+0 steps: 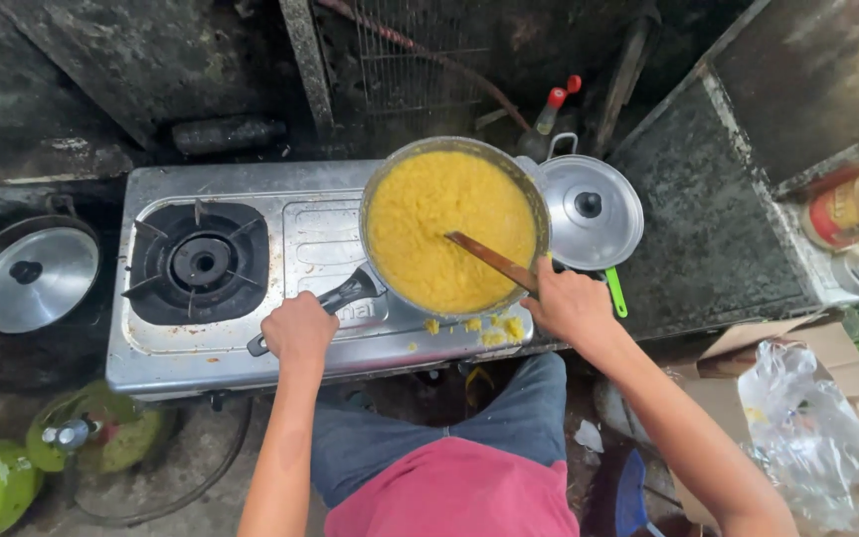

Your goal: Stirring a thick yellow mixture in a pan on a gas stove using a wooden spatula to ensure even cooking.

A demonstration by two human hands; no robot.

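left hand (299,329) clenched on black pan handle (335,298), right hand (571,306) grasping wooden spatula (489,261) in yellow mash (449,227), spilled bits (494,328) just beside right hand, lidded pot (589,211) above it

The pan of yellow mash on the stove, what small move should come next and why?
Probably draw the wooden spatula in the right hand inward from the rim: yellow mash fills the pan and bits have spilled onto the stove. The left hand grips the handle.

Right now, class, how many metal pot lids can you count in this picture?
2. One lid lies at far left beside the stove; the other lid sits right of the pan, touching its rim. Others may be hidden.
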